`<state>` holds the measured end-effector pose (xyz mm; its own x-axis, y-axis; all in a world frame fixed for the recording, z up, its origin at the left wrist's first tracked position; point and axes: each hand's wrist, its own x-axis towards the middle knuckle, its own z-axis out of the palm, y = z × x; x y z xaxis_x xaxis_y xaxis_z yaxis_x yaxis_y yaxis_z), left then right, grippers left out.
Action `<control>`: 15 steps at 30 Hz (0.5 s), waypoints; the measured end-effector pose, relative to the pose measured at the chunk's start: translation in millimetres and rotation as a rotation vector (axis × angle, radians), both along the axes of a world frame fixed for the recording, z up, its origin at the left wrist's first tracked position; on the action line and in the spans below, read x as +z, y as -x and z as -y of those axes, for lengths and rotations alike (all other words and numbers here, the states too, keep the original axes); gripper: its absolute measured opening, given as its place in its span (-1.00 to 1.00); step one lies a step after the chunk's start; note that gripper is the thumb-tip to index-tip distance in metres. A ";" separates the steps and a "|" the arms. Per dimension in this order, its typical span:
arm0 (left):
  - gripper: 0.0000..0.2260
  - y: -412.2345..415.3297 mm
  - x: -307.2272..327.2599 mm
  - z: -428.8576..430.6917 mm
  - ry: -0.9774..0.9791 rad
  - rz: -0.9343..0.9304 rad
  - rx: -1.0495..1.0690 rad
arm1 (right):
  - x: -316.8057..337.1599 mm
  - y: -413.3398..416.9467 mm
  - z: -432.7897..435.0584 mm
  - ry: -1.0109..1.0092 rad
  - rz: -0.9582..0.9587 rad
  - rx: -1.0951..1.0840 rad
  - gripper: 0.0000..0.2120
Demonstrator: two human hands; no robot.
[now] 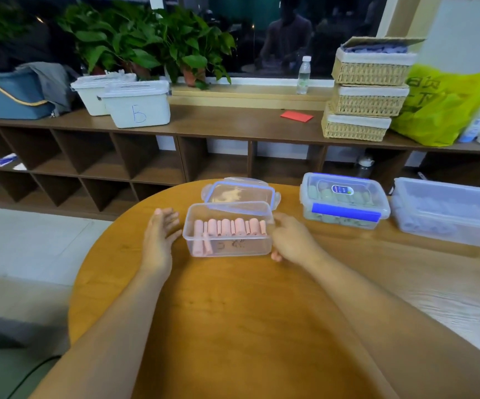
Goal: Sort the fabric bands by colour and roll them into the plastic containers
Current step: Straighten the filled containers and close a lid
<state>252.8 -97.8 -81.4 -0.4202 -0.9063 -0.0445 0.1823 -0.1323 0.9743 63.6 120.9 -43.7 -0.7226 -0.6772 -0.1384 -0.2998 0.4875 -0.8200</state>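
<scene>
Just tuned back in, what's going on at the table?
A person is working on the open box of pink rolls on the table. The right hand grips the box's right end; the left hand is open just off its left end, not touching. Its lid sits just behind it. Further right stand a lidded box of green rolls and a box of purplish rolls.

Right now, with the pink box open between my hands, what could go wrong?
The lid rests loose against the back rim of the pink container; shifting the container could drop it. The pink rolls sit uncovered, so a tilt might spill or unroll them. Only your right hand touches the container; the left hand is apart, so it may swivel.
</scene>
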 end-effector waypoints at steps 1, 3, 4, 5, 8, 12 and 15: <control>-0.54 -2.0 -0.1 -2.8 0.025 0.020 -0.023 | 1.0 -3.6 -2.3 -0.003 0.024 0.003 -0.82; -0.56 -5.2 0.4 -7.7 0.081 0.052 -0.052 | 4.4 -5.0 -4.8 -0.007 0.062 0.009 -0.79; -0.58 -6.7 0.7 -9.8 0.107 0.072 -0.064 | 7.7 -2.7 -4.4 -0.004 0.061 -0.002 -0.74; -0.63 -8.0 0.6 -10.8 0.126 0.088 -0.070 | 12.1 1.6 -2.3 -0.004 0.052 -0.025 -0.72; -0.80 -8.9 0.7 -8.9 0.130 0.084 -0.065 | 20.9 23.1 16.3 -0.025 0.159 -0.148 -0.80; -0.78 -8.4 -0.2 -4.0 0.117 0.071 -0.112 | 13.3 55.1 51.3 -0.053 0.296 -0.297 -0.81; -0.77 -7.4 -3.6 -0.3 0.113 0.057 -0.137 | 3.9 72.7 66.3 -0.095 0.217 -0.329 -0.89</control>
